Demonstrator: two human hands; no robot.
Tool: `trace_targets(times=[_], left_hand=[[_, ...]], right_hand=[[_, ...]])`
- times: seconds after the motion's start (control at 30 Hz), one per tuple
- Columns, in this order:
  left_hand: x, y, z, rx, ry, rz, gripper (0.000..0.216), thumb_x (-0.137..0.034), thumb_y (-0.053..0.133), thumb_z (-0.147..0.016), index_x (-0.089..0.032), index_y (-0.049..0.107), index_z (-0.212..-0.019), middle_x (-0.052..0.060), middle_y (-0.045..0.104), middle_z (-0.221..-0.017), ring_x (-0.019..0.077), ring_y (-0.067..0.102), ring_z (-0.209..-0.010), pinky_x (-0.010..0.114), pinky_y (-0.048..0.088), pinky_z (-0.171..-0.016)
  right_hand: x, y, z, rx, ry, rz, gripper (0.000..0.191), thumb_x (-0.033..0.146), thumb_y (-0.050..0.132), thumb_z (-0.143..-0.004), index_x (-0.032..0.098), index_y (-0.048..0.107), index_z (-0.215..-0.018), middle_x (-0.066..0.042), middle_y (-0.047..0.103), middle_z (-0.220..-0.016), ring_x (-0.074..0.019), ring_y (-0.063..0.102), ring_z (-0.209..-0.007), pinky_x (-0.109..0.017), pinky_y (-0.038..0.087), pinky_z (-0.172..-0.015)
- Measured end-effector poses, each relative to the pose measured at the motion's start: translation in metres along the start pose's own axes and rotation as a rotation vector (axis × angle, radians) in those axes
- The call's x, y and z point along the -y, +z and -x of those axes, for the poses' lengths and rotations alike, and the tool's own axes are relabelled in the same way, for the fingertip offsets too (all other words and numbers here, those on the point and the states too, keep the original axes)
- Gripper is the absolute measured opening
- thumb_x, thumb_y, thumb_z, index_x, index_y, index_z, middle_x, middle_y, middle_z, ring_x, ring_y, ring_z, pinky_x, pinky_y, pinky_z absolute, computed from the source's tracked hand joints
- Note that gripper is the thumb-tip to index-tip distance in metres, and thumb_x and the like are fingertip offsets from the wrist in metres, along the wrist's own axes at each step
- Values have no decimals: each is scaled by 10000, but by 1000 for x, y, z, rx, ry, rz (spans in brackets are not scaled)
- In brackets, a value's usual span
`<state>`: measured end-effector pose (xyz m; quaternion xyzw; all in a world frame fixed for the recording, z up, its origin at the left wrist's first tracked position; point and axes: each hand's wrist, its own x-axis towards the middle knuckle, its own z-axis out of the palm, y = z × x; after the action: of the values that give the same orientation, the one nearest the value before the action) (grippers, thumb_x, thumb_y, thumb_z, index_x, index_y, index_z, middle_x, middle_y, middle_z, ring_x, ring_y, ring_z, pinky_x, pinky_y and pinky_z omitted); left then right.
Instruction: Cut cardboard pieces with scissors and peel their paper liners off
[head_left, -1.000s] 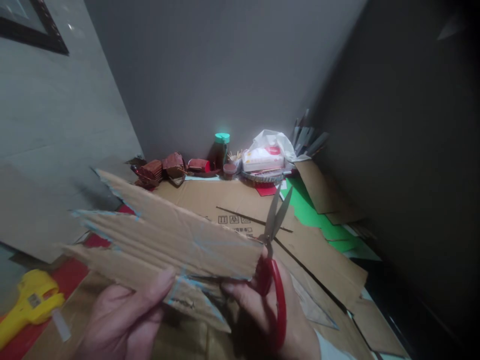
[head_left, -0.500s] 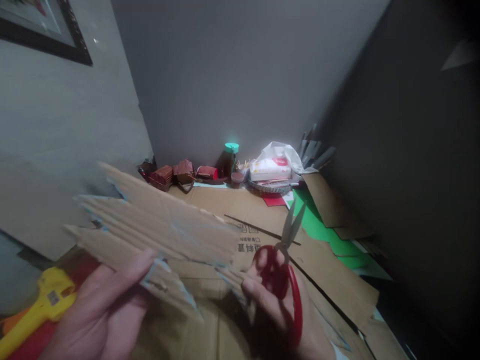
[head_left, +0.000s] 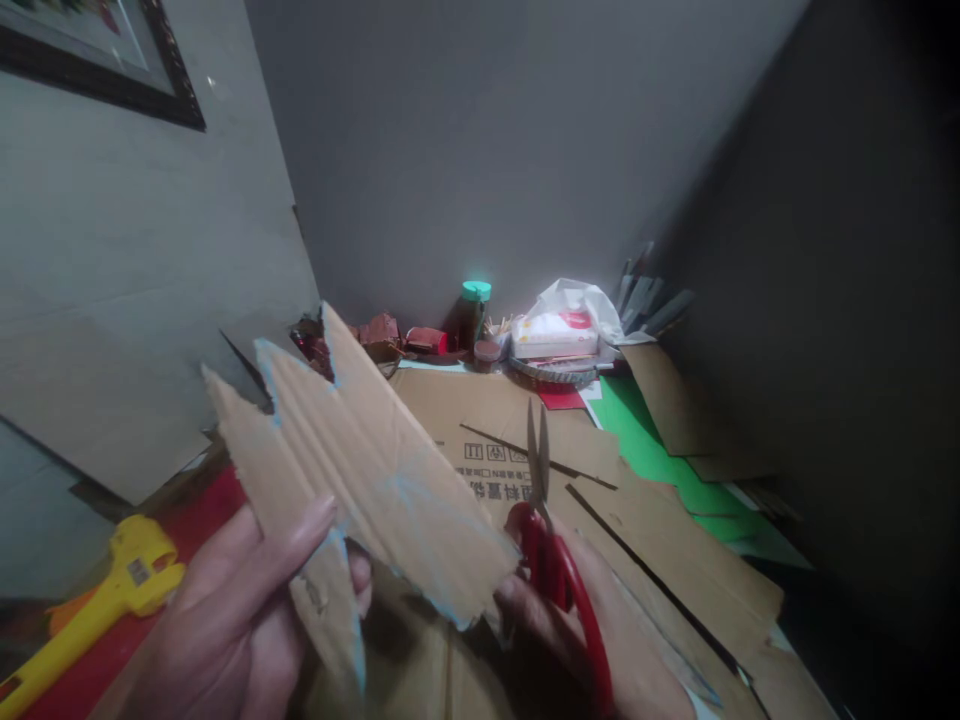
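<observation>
Head view: notched cardboard point(head_left: 375, 470) above cardboard-covered surface point(head_left: 446, 395), grey wall point(head_left: 525, 150) behind.

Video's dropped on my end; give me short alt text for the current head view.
A left hand grips a jagged cardboard piece with blue-marked edges, while the right hand, at its lower right end, holds red-handled scissors, blades up and slightly apart. A yellow glue gun lies at left; a tissue pack sits by the back wall.
</observation>
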<state>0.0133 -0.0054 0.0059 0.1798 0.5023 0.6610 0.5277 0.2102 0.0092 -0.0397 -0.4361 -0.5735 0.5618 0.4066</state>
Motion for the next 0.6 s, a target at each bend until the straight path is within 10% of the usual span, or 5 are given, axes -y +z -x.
trace_targets(times=[0.6], left_hand=[[6,-8,-2,134,82,-185,309,-314,854,-616,-234,711,-879,26,714,-740,154,627,-632,224,559,-548]], right_hand=[[0,-6,-6,62,-8,4,552,712,669,-723,208,480,-842,13,510,-750,-124,452,-628,-269,406,-577]])
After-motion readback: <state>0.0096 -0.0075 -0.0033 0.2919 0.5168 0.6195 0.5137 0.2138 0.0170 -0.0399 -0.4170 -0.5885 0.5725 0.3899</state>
